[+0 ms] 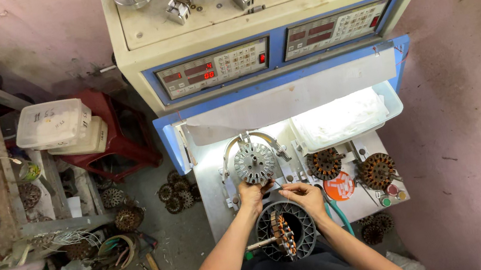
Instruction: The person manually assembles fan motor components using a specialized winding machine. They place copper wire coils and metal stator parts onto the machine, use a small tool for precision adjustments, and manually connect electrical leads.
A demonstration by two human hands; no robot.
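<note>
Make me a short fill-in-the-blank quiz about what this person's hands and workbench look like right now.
1. The left hand touches the bare grey ring-shaped metal core mounted on the ____.
2. The right hand pinches a thin ____.
3. Two copper-wound cores sit to the ____ of the grey one.
4. The stool holding plastic boxes is ____.

Answers: machine; wire; right; red
</note>
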